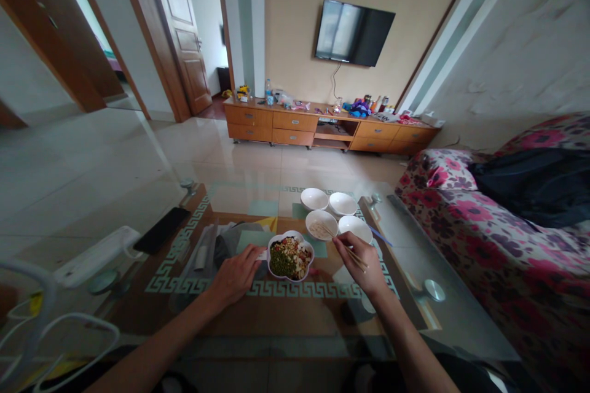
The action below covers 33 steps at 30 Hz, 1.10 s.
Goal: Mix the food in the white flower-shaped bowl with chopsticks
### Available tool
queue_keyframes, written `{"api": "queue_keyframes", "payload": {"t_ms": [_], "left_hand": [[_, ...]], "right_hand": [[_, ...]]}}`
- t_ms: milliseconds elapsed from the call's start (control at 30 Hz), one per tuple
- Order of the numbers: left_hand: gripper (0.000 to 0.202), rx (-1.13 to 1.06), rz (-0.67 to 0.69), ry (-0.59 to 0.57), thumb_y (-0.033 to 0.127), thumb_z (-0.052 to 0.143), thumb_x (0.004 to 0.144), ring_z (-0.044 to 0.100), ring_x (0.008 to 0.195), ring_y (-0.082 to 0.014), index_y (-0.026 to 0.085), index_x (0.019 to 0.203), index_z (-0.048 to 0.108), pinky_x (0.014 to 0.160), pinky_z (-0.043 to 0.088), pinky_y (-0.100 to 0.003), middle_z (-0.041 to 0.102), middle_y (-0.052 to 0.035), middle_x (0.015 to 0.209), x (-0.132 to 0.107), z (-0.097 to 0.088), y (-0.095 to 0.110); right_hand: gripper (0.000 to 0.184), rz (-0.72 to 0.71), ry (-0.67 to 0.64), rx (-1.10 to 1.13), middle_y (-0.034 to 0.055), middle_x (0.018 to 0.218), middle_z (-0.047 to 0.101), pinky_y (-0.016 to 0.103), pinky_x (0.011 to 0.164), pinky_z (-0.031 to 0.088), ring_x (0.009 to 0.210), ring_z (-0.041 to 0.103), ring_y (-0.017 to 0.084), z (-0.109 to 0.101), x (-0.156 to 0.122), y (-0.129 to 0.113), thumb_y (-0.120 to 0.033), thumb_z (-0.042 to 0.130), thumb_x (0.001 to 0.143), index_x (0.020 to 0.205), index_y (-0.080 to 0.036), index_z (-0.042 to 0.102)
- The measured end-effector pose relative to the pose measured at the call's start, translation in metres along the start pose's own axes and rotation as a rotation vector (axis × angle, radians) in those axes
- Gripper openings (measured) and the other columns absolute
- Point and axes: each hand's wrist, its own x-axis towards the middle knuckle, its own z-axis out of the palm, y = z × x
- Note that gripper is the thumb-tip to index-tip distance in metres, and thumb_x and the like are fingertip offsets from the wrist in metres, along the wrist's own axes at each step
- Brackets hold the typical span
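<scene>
On the glass table [276, 313] sits a flower-shaped dish [271, 269] filled with green beans, pale pieces and other mixed grains. My left hand [237, 271] is closed on the dish's short handle, at its left side. In my right hand [362, 261] is a pair of chopsticks [356, 258], their tips over a white bowl [321, 216] that has some pale pieces in it. Around that bowl stand three more white bowls: one behind it [314, 198], one at the back right [343, 202] and one to the right [359, 227], partly covered by my right hand.
Left on the table are a black flat object [162, 230] and a white power strip [99, 255]. A flowered sofa [479, 221] with dark cloth stands right. Beyond the table is a long wooden cabinet [295, 129] with clutter on top, under a wall television [354, 34].
</scene>
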Motion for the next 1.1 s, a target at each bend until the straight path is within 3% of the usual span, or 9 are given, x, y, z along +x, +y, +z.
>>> {"api": "queue_keyframes", "payload": {"t_ms": [133, 333, 533, 933, 1100], "left_hand": [[0.044, -0.001, 0.005, 0.004, 0.033, 0.028, 0.116, 0.075, 0.11, -0.0249, 0.024, 0.148, 0.057, 0.088, 0.063, -0.036, 0.067, -0.0104, 0.135, 0.0, 0.001, 0.0], [0.044, 0.021, 0.008, 0.015, 0.033, 0.028, 0.116, 0.075, 0.108, -0.0237, 0.025, 0.148, 0.056, 0.088, 0.062, -0.034, 0.067, -0.0099, 0.136, 0.0, 0.004, -0.002], [0.044, 0.002, 0.003, 0.011, 0.034, 0.027, 0.116, 0.076, 0.107, -0.0246, 0.024, 0.147, 0.057, 0.087, 0.063, -0.036, 0.068, -0.0106, 0.135, 0.0, 0.001, -0.001], [0.045, -0.006, -0.013, -0.021, 0.033, 0.027, 0.115, 0.075, 0.109, -0.0266, 0.023, 0.149, 0.055, 0.089, 0.063, -0.039, 0.067, -0.0111, 0.135, 0.001, -0.002, 0.002], [0.045, -0.011, -0.009, -0.012, 0.032, 0.027, 0.115, 0.075, 0.107, -0.0259, 0.022, 0.148, 0.056, 0.09, 0.063, -0.039, 0.067, -0.0117, 0.136, 0.0, 0.0, 0.001]], "right_hand": [[0.03, -0.022, -0.029, 0.036, 0.0049, 0.086, 0.08, 0.03, 0.07, 0.055, 0.075, 0.076, 0.023, 0.003, -0.001, -0.001, -0.046, 0.06, 0.108, 0.092, -0.024, 0.071], [0.031, -0.089, -0.234, 0.116, 0.0037, 0.081, 0.078, 0.03, 0.068, 0.053, 0.071, 0.074, 0.021, 0.015, -0.005, -0.009, -0.043, 0.059, 0.109, 0.089, -0.023, 0.07], [0.034, -0.103, -0.308, 0.09, 0.0044, 0.082, 0.078, 0.028, 0.064, 0.049, 0.07, 0.074, 0.021, 0.023, -0.008, -0.013, -0.044, 0.056, 0.11, 0.088, -0.023, 0.07], [0.044, -0.111, -0.357, 0.009, 0.005, 0.082, 0.078, 0.029, 0.065, 0.049, 0.072, 0.075, 0.021, 0.032, -0.008, -0.012, -0.052, 0.047, 0.115, 0.09, -0.023, 0.07], [0.04, -0.093, -0.244, 0.07, 0.0052, 0.082, 0.079, 0.03, 0.066, 0.052, 0.071, 0.074, 0.022, 0.026, -0.006, -0.012, -0.05, 0.051, 0.112, 0.089, -0.024, 0.07]]}}
